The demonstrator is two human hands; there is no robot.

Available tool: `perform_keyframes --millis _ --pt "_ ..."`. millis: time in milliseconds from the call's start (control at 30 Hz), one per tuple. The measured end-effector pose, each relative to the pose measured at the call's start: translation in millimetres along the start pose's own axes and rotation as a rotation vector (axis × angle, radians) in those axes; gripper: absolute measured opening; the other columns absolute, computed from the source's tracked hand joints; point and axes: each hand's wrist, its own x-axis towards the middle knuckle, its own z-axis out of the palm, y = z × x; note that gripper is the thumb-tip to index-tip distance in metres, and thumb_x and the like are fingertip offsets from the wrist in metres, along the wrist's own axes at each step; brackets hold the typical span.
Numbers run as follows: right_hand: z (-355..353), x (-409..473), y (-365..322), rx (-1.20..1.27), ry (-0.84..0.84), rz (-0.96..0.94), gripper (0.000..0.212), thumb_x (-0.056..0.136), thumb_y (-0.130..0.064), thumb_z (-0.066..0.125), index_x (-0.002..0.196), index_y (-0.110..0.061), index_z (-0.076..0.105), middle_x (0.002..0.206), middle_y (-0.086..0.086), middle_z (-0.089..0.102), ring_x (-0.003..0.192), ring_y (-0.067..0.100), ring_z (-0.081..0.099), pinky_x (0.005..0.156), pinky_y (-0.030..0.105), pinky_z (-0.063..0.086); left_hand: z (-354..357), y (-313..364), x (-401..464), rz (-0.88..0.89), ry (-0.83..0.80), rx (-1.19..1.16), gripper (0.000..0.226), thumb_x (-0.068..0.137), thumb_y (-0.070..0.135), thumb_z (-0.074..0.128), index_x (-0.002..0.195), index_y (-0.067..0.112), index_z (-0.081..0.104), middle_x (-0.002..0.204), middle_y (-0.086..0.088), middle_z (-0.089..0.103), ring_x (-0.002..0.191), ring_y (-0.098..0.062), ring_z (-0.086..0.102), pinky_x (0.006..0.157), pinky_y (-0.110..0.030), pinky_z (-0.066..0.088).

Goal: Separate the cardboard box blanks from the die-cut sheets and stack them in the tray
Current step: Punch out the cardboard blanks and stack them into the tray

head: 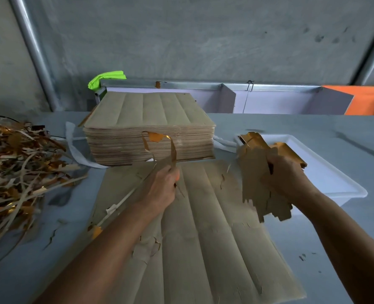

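A die-cut cardboard sheet [203, 238] lies flat on the table in front of me, brown side up. My left hand [162, 187] pinches a thin waste strip [170, 150] with a gold underside, lifted above the sheet's far edge. My right hand [284, 174] grips a bundle of separated box blanks [256, 185], brown with gold faces, held at the near left corner of the white tray [335, 185]. A tall stack of uncut die-cut sheets [148, 132] stands behind the flat sheet.
A pile of torn brown and gold waste strips [12, 172] covers the table's left side. White strapping [76, 150] lies by the stack. A low white partition [247, 97], a green cloth [105, 79] and an orange panel [368, 99] stand at the back.
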Motion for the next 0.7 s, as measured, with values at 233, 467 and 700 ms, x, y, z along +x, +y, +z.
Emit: perform_keyframes --millis 233,467,700 --pt "17 10 -28 -0.022 -0.083 -0.02 0.018 0.086 0.0 0.053 0.101 0.001 0.064 0.091 0.011 0.061 0.081 0.024 0.056 0.06 0.025 0.045 1 7 -1 -0.001 0.093 -0.08 0.022 0.084 -0.009 0.054 0.104 -0.003 0.06 0.108 -0.014 0.056 0.099 -0.025 0.052 0.081 -0.028 0.041" --pt "62 11 -56 -0.009 -0.032 0.039 0.017 0.091 -0.005 0.051 0.103 -0.002 0.063 0.095 0.011 0.064 0.079 0.022 0.056 0.065 0.028 0.045 19 24 -4 0.007 0.025 -0.131 0.028 0.085 -0.006 0.054 0.112 -0.002 0.056 0.115 -0.012 0.048 0.106 -0.024 0.049 0.082 -0.015 0.034" --pt "96 23 -73 0.381 -0.073 0.27 0.019 0.085 -0.003 0.049 0.097 -0.003 0.063 0.095 0.013 0.061 0.092 0.027 0.059 0.082 0.036 0.052 36 45 -17 0.026 0.02 -0.196 0.037 0.082 0.003 0.064 0.117 0.01 0.053 0.122 -0.004 0.046 0.109 -0.016 0.048 0.091 -0.024 0.044"
